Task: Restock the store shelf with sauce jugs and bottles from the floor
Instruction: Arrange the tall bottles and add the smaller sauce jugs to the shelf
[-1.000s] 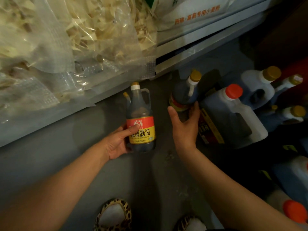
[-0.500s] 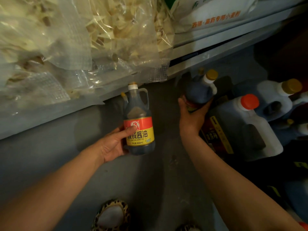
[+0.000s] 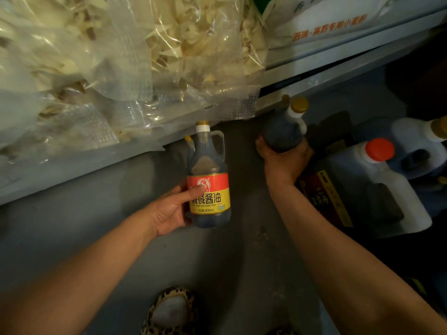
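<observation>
My left hand [image 3: 173, 209] grips a dark soy sauce bottle [image 3: 208, 175] with a red and yellow label and a gold cap, held upright above the floor. My right hand [image 3: 283, 157] holds a second dark bottle [image 3: 284, 130] with a gold cap from below, its neck tilted toward the shelf. On the floor to the right stand a large jug with a red cap [image 3: 377, 187] and a white jug with a gold cap [image 3: 418, 146]. Under the shelf edge, behind the left bottle, a small gold cap [image 3: 188, 137] peeks out.
The grey shelf edge [image 3: 338, 56] runs diagonally across the top. Clear bags of dried pale strips [image 3: 121, 56] overhang it on the left, and a white sack with orange lettering [image 3: 329, 27] lies on the right. My leopard-print slipper [image 3: 171, 310] is on the grey floor below.
My right hand has closed round the second bottle and lifted it off the floor toward the shelf. The left hand keeps its bottle about where it was.
</observation>
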Action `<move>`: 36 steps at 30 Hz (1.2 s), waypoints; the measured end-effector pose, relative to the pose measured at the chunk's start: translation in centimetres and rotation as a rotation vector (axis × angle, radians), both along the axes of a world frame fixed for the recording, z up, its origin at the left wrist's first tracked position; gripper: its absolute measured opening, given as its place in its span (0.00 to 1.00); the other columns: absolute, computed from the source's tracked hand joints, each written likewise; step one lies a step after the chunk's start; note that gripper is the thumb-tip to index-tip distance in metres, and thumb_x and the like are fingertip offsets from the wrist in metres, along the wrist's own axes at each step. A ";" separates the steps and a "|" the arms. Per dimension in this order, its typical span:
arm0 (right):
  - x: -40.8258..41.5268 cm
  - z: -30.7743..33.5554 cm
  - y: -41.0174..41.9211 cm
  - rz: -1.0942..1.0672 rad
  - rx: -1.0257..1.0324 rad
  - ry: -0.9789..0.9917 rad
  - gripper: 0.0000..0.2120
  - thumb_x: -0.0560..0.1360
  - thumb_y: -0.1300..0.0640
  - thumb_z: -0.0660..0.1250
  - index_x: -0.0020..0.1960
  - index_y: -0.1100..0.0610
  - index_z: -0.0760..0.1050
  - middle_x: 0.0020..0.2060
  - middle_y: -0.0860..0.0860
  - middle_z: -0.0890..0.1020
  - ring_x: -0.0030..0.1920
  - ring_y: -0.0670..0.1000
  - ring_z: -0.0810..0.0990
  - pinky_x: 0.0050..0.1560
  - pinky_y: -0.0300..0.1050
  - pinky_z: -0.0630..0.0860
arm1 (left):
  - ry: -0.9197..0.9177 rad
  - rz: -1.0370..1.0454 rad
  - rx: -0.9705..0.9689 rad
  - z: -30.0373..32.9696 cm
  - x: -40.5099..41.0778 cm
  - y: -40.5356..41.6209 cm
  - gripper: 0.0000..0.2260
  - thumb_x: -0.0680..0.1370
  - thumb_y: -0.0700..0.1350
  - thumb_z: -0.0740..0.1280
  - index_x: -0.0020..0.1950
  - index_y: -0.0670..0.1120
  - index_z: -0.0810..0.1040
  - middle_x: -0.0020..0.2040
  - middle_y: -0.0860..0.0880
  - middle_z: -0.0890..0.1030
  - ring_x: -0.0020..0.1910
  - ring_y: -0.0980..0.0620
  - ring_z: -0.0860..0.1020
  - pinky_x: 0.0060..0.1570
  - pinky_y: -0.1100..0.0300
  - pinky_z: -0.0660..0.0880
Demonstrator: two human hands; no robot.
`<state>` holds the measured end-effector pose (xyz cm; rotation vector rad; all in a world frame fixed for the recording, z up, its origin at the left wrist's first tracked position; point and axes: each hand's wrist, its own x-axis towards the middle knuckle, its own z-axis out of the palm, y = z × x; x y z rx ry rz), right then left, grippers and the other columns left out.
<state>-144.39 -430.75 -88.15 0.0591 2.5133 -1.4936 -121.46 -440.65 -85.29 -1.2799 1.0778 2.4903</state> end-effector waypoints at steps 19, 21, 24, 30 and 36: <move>4.8 4.1 7.2 0.151 -0.308 -0.646 0.27 0.65 0.52 0.80 0.61 0.52 0.76 0.50 0.50 0.86 0.44 0.46 0.87 0.35 0.38 0.81 | -0.080 -0.090 0.064 -1.1 -1.0 0.7 0.53 0.50 0.57 0.86 0.72 0.47 0.72 0.63 0.39 0.80 0.63 0.38 0.79 0.65 0.36 0.72; 5.0 5.5 8.2 0.109 -0.280 -0.673 0.24 0.68 0.53 0.79 0.62 0.52 0.75 0.51 0.50 0.85 0.44 0.48 0.86 0.33 0.38 0.80 | -0.098 -0.045 0.117 -0.1 -1.0 1.9 0.53 0.49 0.56 0.86 0.71 0.45 0.72 0.63 0.38 0.80 0.59 0.40 0.81 0.58 0.42 0.79; 5.8 8.8 10.0 0.080 -0.235 -0.704 0.28 0.65 0.47 0.79 0.61 0.51 0.75 0.51 0.51 0.85 0.46 0.49 0.86 0.36 0.41 0.82 | -0.133 -0.003 0.188 2.8 -0.6 3.9 0.52 0.48 0.57 0.86 0.69 0.44 0.75 0.61 0.38 0.82 0.55 0.42 0.83 0.49 0.48 0.82; 7.3 19.9 13.0 0.126 -0.156 -0.726 0.38 0.56 0.39 0.79 0.62 0.51 0.74 0.51 0.51 0.85 0.45 0.50 0.87 0.40 0.45 0.83 | -0.143 -0.002 0.240 13.6 0.3 6.3 0.52 0.49 0.58 0.86 0.69 0.43 0.75 0.62 0.38 0.81 0.57 0.41 0.82 0.50 0.47 0.82; 8.7 35.0 14.2 0.119 -0.193 -0.712 0.34 0.59 0.43 0.80 0.61 0.54 0.75 0.51 0.54 0.86 0.46 0.52 0.88 0.43 0.48 0.84 | -0.110 0.008 0.218 28.8 1.0 6.8 0.50 0.49 0.59 0.86 0.69 0.48 0.75 0.61 0.40 0.82 0.58 0.42 0.82 0.48 0.48 0.81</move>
